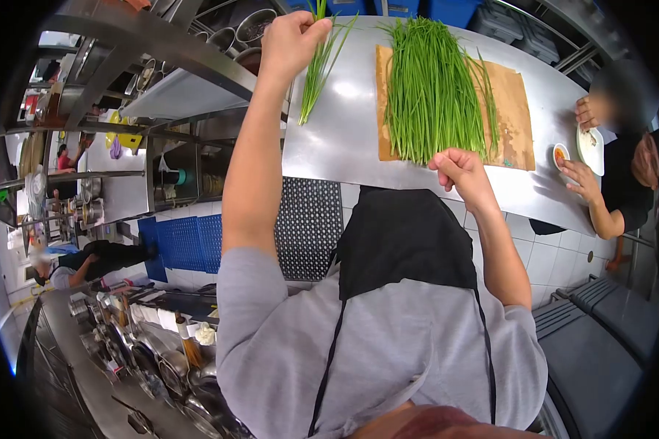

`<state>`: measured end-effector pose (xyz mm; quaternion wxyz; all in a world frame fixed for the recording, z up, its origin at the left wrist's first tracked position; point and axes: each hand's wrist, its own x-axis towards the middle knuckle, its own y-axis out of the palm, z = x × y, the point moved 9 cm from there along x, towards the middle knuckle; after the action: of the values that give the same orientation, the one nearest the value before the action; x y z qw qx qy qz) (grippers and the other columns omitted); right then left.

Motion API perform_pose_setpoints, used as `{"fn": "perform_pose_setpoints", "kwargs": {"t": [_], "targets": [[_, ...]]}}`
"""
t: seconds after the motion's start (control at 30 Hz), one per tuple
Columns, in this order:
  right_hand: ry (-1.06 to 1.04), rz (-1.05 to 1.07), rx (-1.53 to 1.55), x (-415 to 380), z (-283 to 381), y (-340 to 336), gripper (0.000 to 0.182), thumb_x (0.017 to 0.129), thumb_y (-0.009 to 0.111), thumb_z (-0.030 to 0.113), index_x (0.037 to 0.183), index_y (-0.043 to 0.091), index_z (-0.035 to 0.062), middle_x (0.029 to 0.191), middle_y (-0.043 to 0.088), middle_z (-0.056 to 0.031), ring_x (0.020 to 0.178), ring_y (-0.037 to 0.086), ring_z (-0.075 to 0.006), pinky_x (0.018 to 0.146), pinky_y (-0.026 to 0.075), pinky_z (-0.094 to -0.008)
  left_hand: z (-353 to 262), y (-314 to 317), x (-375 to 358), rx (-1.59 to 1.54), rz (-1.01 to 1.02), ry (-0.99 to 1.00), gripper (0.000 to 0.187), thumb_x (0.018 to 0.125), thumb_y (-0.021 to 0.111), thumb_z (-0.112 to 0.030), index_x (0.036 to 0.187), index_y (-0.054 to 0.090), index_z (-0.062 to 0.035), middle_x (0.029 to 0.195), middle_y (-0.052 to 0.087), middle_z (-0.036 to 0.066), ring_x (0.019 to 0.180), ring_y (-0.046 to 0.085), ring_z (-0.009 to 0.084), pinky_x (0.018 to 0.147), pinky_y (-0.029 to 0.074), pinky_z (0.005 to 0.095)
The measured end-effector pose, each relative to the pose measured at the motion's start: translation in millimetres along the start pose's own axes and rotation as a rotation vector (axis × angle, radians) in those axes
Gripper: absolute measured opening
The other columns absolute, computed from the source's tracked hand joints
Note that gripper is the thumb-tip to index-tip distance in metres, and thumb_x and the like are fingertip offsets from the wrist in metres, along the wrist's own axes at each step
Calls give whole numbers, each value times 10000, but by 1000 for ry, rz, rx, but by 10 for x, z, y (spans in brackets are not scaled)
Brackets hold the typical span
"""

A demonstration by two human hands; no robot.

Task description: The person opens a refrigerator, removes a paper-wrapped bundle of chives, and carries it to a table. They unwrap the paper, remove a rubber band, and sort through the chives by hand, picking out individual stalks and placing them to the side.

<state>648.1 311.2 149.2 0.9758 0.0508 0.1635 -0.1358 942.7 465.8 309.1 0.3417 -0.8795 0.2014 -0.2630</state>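
Note:
A thick pile of long green chives (436,95) lies on a sheet of brown paper (511,110) on the steel table, with the cut ends toward me. At the left end of the table, a small bunch of chives (313,88) lies apart from the pile. My left hand (291,45) is closed at the top of this small bunch, with stalks at the tips of the thumb and fingers. Just at the near edge of the pile, my right hand (460,174) is closed with its fingertips pinched together. Whatever it may hold is too small to make out.
The steel table (329,157) has its near edge before my apron. At its right end another person sits by a white dish (590,150) and a small bowl (561,155). Metal shelving (161,55) with pots stands at left. Blue bins (454,11) are beyond the table.

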Motion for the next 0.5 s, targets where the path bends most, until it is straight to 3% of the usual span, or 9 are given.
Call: {"fn": "perform_pose_setpoints", "kwargs": {"t": [0.07, 0.1, 0.23, 0.33, 0.5], "targets": [[8, -6, -10, -16, -14, -7, 249, 932, 631, 238, 810, 672, 25, 599, 553, 18, 524, 468, -42, 481, 372, -208, 194, 80, 74, 341, 23, 13, 329, 861, 684, -366, 798, 686, -43, 709, 684, 127, 661, 663, 265, 630, 505, 369], [10, -8, -16, -29, -26, -2, 246, 925, 645, 240, 805, 669, 27, 597, 553, 18, 520, 467, -41, 479, 371, -208, 496, 221, 48, 403, 46, -53, 340, 818, 696, -403, 812, 703, -63, 754, 682, 178, 773, 669, 385, 737, 521, 456], [23, -20, -19, -94, -74, -76, 231, 900, 685, 234, 789, 659, 34, 590, 552, 18, 522, 480, -46, 469, 373, -206, 1413, 664, -418, 598, 107, -208, 333, 765, 737, -364, 813, 714, -35, 839, 699, 200, 842, 674, 391, 805, 523, 469], [45, -48, -3, -146, -198, -204, 237, 878, 718, 239, 759, 641, 49, 584, 549, 20, 519, 485, -47, 462, 372, -205, 1555, 679, -702, 509, 188, -341, 322, 763, 749, -283, 877, 710, 16, 922, 682, 263, 904, 663, 424, 829, 525, 469], [65, -68, -25, -135, -272, -279, 289, 852, 756, 266, 700, 596, 81, 569, 535, 28, 489, 462, -43, 454, 363, -204, 1507, 626, -793, 448, 178, -347, 338, 750, 774, -287, 855, 700, 25, 896, 692, 240, 892, 675, 397, 817, 531, 458]]}}
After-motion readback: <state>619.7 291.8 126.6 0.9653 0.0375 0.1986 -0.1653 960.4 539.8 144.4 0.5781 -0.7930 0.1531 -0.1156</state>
